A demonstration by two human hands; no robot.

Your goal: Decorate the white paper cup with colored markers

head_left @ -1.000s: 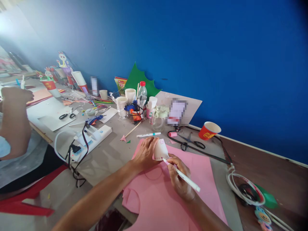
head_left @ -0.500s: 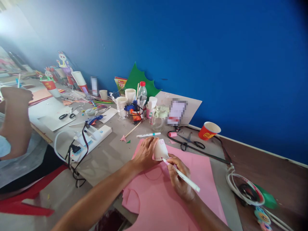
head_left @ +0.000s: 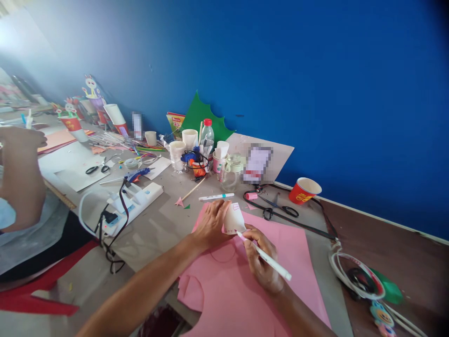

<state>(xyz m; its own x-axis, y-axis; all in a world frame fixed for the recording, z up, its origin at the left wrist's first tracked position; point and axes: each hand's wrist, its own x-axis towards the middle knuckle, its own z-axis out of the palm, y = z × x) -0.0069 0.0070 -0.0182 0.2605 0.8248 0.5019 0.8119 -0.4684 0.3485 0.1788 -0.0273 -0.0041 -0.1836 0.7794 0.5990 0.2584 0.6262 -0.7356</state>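
A small white paper cup (head_left: 234, 218) with pink marks drawn on it lies tilted over the pink sheet, and my left hand (head_left: 213, 223) is closed around its left side. My right hand (head_left: 263, 257) grips a white marker pen (head_left: 271, 263). The pen's pink tip end touches or nearly touches the cup's lower edge. Under both hands spreads a large pink paper sheet (head_left: 291, 243) with a curved piece cut out at its left and a faint round outline drawn on it. Beyond my left hand lies another marker (head_left: 216, 197) with a blue-green band.
Scissors (head_left: 277, 206), a pink pen cap (head_left: 251, 196) and a red paper cup (head_left: 305, 191) stand or lie at the right. A power strip (head_left: 140, 206) with cables, a glue gun (head_left: 138, 174) and a glass jar (head_left: 231, 173) are farther back. A co-worker's arm (head_left: 23, 168) is at left.
My hands, the cup and the pen look almost unmoved. At the far left the co-worker's hand and arm have shifted slightly to the left.
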